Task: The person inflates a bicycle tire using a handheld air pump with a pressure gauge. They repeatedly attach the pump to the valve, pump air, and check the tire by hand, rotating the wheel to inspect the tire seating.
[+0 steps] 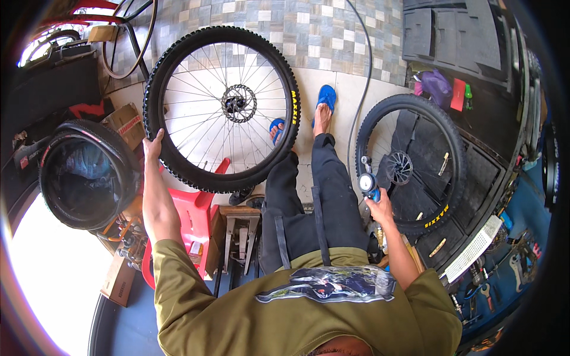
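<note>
A bicycle wheel with a knobby black tyre, thin spokes and a disc rotor stands in front of me, tilted toward my legs. My left hand is closed on its tyre at the left side. In my right hand is a tyre inflator with a round white dial and a blue body. It sits at the near left edge of a second bicycle wheel, which also carries a knobby tyre and a rotor. Whether the inflator touches that wheel's valve cannot be made out.
Loose tyres are stacked at the left, near a red plastic chair and a cardboard box. A black hose crosses the floor. At the right stand black drawers and a blue bench holding hand tools.
</note>
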`<state>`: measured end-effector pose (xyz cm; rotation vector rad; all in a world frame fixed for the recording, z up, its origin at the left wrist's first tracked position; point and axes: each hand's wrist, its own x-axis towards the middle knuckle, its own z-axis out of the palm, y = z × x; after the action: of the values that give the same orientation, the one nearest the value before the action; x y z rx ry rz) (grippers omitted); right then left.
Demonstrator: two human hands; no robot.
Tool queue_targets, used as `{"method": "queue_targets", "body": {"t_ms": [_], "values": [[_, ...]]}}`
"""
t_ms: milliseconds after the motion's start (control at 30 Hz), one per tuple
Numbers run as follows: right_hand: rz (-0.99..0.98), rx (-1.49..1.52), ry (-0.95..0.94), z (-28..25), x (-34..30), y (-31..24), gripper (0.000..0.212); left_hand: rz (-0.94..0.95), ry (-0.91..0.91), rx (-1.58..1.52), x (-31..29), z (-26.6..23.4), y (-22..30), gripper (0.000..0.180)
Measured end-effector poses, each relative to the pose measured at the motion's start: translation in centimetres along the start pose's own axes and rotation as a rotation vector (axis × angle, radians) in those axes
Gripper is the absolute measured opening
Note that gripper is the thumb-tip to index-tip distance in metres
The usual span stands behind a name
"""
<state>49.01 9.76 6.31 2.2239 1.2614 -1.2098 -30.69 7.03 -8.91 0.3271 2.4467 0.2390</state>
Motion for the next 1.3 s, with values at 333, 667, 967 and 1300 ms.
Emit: {"method": "queue_targets", "body": {"t_ms": [333,667,967,1300], "values": [[-0.126,-0.102,-0.016,0.2,0.7,-2.4,0.059,-0.020,0.011,-0.020,0.4,-0.2,-0.4,0.115],[-0.127,-0.070,0.000,-1.3,-0.9,-4.2,0.063,0.253,-0.001,0.022,-3.4,-3.3,8.1,0.101],[-0.063,0.000,0.061,-2.3,-3.3,-3.1,0.067,0.370,0.005,0.099,-10.2,-3.7,12.9,0.102],[-0.134,-0.203,0.053,-2.7,-3.5,-4.6,0.054,0.149,0.001,0.086,-9.0,-2.9,12.7,0.107]]}}
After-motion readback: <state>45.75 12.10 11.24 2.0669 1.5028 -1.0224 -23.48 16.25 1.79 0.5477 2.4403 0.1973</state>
